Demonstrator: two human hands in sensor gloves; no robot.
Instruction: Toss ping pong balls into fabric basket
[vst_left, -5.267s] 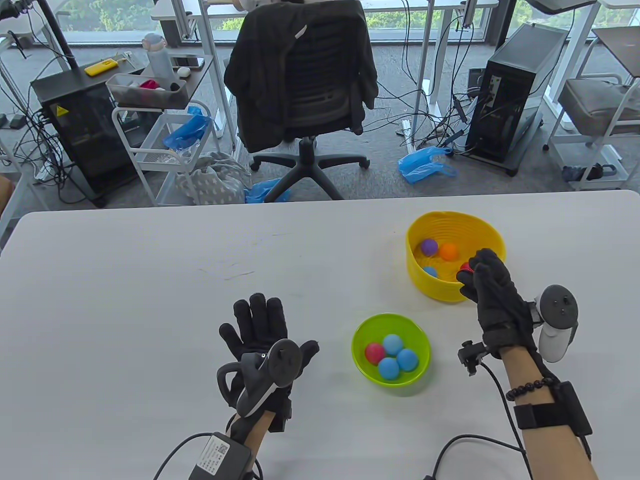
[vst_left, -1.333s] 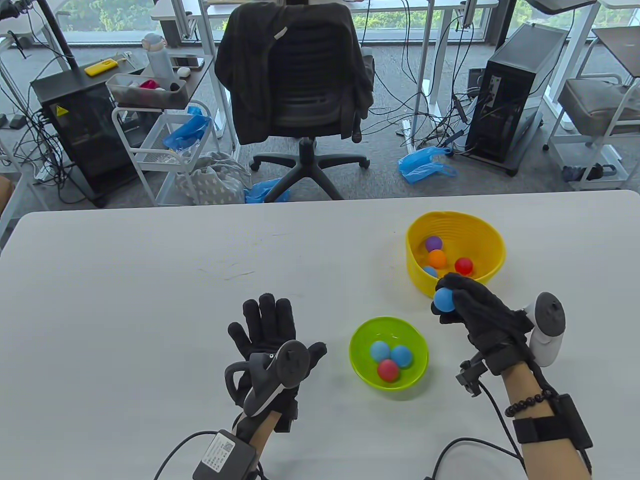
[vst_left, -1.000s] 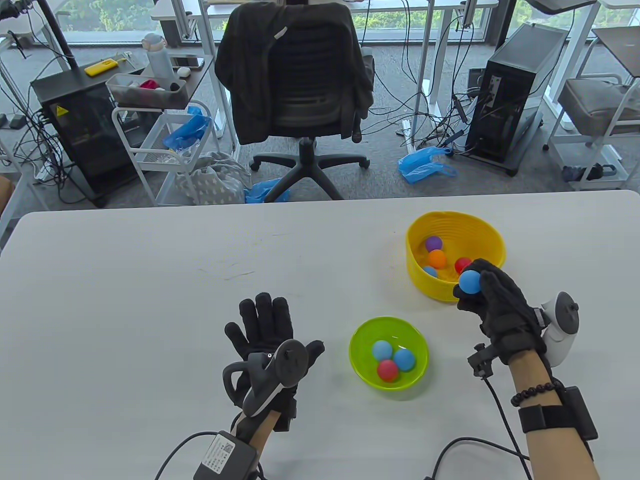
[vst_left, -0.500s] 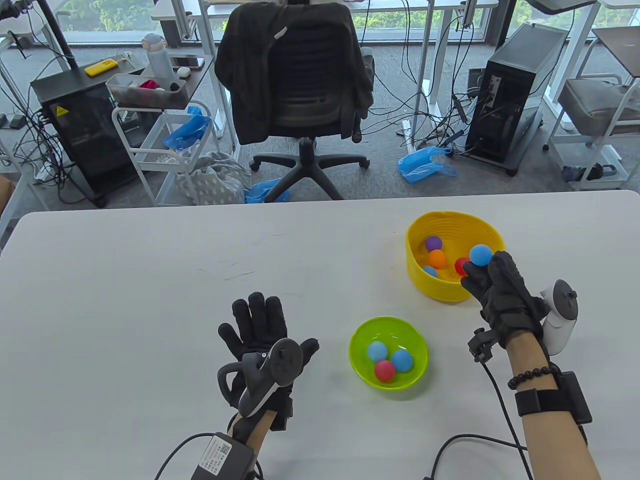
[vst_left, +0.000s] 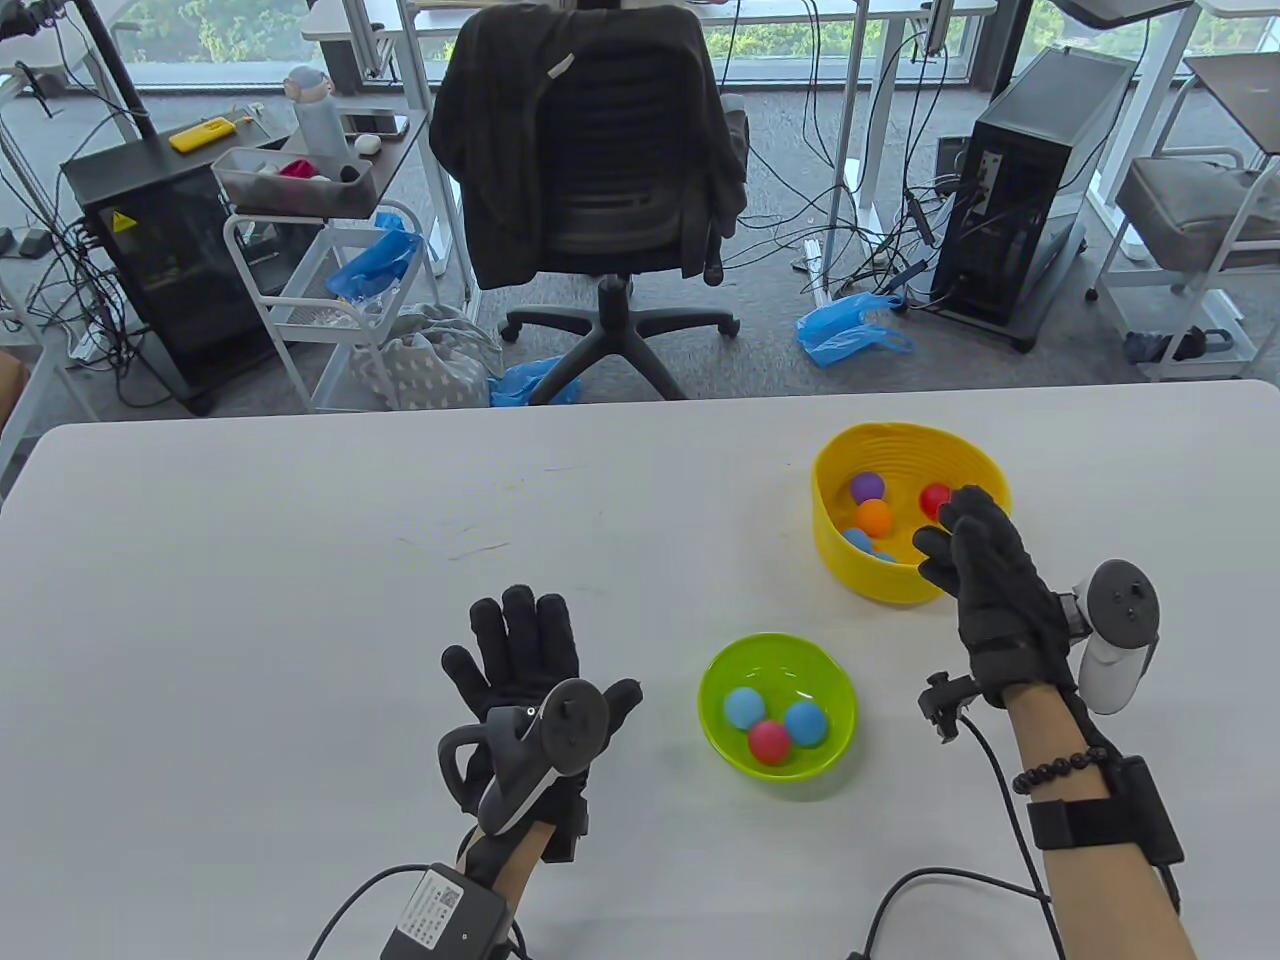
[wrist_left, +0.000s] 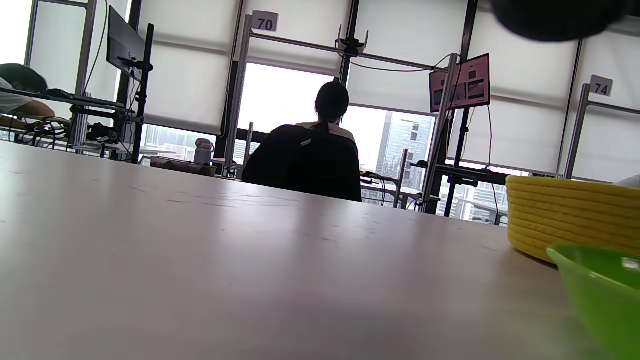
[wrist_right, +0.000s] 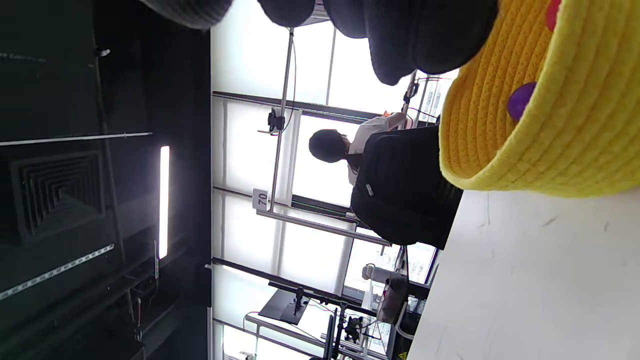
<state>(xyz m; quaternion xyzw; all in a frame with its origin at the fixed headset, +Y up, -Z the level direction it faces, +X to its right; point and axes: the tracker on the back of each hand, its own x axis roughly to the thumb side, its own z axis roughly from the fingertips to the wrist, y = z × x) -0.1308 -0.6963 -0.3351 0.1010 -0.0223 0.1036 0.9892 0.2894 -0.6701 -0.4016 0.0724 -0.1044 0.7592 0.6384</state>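
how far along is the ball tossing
Done: the basket holds at least four balls: purple, orange, red and a blue one low by the near wall. In hand: nothing; the right hand is at the basket's near rim with no ball in it, and the left hand lies flat on the table. Left: three balls in the green bowl, two blue and one red.

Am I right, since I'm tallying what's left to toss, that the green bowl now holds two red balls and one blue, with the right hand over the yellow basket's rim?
Not quite. The table view shows the green bowl holding two blue balls and one red ball. The rest stands: the right hand is over the near rim of the yellow basket.
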